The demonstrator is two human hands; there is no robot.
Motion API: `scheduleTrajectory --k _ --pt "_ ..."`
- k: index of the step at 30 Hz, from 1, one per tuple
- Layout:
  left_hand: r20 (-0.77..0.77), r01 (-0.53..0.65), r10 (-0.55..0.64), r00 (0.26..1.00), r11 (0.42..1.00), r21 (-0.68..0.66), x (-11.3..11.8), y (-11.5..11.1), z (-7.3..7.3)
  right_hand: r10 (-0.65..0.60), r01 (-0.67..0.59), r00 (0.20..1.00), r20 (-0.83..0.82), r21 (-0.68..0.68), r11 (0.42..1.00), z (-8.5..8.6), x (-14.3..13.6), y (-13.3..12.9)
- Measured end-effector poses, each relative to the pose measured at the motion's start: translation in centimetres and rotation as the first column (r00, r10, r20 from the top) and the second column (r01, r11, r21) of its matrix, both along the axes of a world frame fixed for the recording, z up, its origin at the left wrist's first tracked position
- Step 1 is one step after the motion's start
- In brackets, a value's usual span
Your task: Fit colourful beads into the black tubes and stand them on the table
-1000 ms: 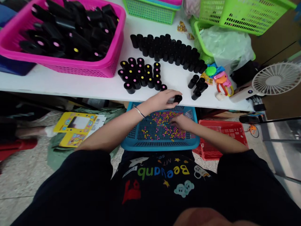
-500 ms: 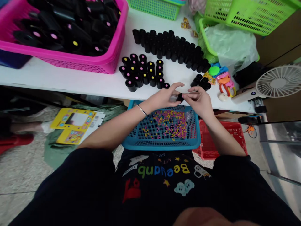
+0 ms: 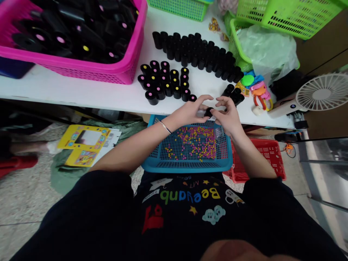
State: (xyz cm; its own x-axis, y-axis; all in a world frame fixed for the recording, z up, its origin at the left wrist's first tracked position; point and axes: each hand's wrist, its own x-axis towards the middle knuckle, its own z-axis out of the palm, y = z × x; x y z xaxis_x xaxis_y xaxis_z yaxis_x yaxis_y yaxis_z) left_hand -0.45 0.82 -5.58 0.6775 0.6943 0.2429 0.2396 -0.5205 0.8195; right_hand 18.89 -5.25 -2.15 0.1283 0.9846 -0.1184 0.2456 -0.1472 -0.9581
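- One black tube (image 3: 208, 112) is pinched in my left hand (image 3: 190, 111), by the front edge of the table (image 3: 89, 90).
- My right hand (image 3: 230, 116) touches its top; I cannot tell whether it pinches anything.
- Blue basket (image 3: 187, 169) of dots (image 3: 208, 144), below.

I count two hands (image 3: 186, 115), one black piece (image 3: 208, 112) between them, one fan (image 3: 320, 95), one pink basket (image 3: 108, 72), one blue basket (image 3: 187, 169), one red basket (image 3: 269, 152), and three green baskets (image 3: 288, 18) along the top.
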Motion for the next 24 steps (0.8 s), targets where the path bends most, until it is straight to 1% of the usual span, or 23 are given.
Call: scheduleTrajectory --k 3,5,9,12,16,19,22,24 --pt "-0.001 0.005 -0.005 1.0 1.0 0.017 -0.1 0.0 0.1 -0.017 -0.003 0.992 -0.126 -0.158 0.987 -0.1 -0.4 0.0" --pt "0.001 0.011 -0.011 1.0 1.0 0.022 -0.2 -0.1 0.3 -0.044 -0.002 0.979 -0.201 -0.225 0.974 0.0 -0.5 0.1" --pt "-0.005 0.023 -0.023 1.0 1.0 0.006 -0.3 0.0 0.5 -0.136 0.045 0.943 -0.305 -0.285 0.957 0.5 -1.0 0.1" --pt "-0.023 0.029 -0.029 0.999 1.0 0.002 -0.4 0.0 0.5 -0.169 0.057 0.929 -0.33 -0.322 0.945 1.1 -1.3 0.3" --pt "-0.035 0.02 -0.019 0.999 0.999 0.03 -0.4 0.0 0.3 -0.146 0.029 0.93 -0.337 -0.327 0.944 1.3 -1.5 0.5" --pt "-0.057 0.027 -0.021 0.998 0.995 0.095 -0.1 -0.2 0.5 -0.111 0.012 0.934 -0.341 -0.279 0.96 1.1 -1.3 0.0" --pt "-0.173 0.028 0.004 0.985 0.983 0.184 0.4 -1.1 1.5 -0.112 0.05 0.95 -0.293 -0.211 0.976 0.6 -0.9 -1.5" --pt "-0.272 -0.011 0.086 0.959 0.964 0.266 0.4 -2.0 2.5 -0.113 0.079 0.971 -0.21 -0.166 0.983 0.0 -0.6 -2.9"
